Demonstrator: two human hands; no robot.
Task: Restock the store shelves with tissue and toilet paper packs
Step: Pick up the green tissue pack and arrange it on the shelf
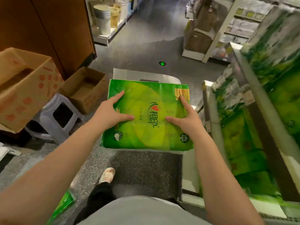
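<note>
Both hands held a green tissue pack [146, 117] flat above the aisle floor [142, 51], beside the store shelf [253, 101] on the right. The left hand [112, 112] gripped the pack's left edge, fingers spread on top. The right hand [186, 118] gripped the right edge, fingers likewise apart (thumbs pointed inward, near the printed logo). Open cardboard boxes [84, 88] and a white plastic stool [60, 116] stood to the left.
</note>
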